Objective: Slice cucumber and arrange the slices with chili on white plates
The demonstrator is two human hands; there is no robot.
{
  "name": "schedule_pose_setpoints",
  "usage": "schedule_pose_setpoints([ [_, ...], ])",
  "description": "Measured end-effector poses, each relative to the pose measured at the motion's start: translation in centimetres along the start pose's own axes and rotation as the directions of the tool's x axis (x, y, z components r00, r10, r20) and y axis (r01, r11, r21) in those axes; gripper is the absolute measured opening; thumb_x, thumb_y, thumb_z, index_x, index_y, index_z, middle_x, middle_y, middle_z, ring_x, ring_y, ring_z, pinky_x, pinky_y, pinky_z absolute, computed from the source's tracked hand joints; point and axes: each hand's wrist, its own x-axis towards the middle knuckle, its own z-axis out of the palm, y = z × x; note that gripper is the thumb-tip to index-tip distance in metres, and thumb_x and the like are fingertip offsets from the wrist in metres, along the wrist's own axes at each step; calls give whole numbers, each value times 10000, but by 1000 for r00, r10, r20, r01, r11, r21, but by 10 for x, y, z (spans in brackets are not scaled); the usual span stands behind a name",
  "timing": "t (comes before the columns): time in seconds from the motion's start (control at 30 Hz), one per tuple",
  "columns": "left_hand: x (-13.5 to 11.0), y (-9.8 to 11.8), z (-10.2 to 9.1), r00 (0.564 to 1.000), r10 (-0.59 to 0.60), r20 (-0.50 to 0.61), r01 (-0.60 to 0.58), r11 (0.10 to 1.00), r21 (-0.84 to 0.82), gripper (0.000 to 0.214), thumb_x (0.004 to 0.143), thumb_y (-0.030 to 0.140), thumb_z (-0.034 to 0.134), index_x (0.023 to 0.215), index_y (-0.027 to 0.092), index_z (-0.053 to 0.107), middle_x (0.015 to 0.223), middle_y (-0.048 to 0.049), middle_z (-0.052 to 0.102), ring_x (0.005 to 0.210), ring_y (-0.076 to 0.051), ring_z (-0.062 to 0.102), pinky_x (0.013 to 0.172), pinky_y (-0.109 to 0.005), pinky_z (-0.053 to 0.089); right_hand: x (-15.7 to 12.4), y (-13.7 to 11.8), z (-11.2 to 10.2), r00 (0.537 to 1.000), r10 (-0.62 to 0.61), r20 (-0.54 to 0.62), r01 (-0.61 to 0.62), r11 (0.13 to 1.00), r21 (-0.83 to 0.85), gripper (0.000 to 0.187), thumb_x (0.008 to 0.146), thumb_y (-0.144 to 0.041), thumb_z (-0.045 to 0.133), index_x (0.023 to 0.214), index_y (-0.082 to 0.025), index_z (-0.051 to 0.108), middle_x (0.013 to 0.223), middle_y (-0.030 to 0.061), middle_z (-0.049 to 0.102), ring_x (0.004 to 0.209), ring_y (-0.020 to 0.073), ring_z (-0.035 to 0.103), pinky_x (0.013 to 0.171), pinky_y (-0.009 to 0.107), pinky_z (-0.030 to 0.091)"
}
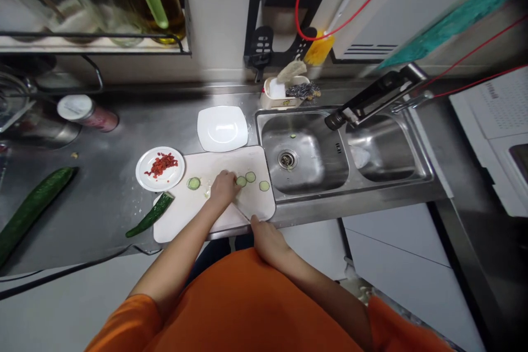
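My left hand (pixel 224 190) is over the white cutting board (pixel 187 217), its fingers bent and closed at the edge of a cucumber slice (pixel 241 181); the fingertips are partly hidden. At the board's front edge, my right hand (pixel 268 239) is closed round the handle of a knife (pixel 242 213), whose thin blade points toward my left hand. Two more slices lie to the right, and a small pile of cucumber slices (pixel 193 183) sits on the left. A cut cucumber piece (pixel 150 214) rests across the board's left edge.
A white plate with red bits (pixel 142 176) stands left of the board, and a square white plate (pixel 223 127) behind it. A whole cucumber (pixel 35 206) lies far left, near a lidded canister (pixel 88 113). To the right is a double sink (pixel 305 184) with a black faucet (pixel 367 96).
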Motion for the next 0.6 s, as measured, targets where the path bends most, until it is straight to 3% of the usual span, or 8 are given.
schedule_pose_setpoints([
  [0.2,2,1,4,999,-35,-13,35,998,-50,176,683,180,589,859,184,601,966,-74,602,890,-183,565,753,-262,412,0,1,0,1000,5,8,-6,999,38,386,836,-12,275,1147,-144,461,977,136,660,960,238,623,704,288,442],
  [0.4,1,4,2,999,-49,-16,44,971,-236,81,708,178,564,783,207,574,749,-2,640,709,-148,569,650,-249,395,1,1,-4,1000,-2,14,2,1000,22,370,831,-2,287,1123,-143,466,946,144,656,947,249,626,678,294,441],
  [0.5,-5,-9,-9,991,-93,-101,51,931,-361,87,719,239,573,795,199,589,729,9,650,680,-133,578,653,-240,408,3,1,-5,1000,-21,9,21,1000,18,369,819,3,309,1116,-149,468,923,135,657,937,239,627,680,285,436],
  [0.6,-13,-36,-26,951,-217,-220,104,895,-433,173,724,318,565,832,190,609,758,6,663,690,-128,588,680,-237,435,8,-1,-6,999,-35,-10,35,999,14,382,808,0,337,1135,-153,460,933,132,654,939,230,621,702,282,433],
])
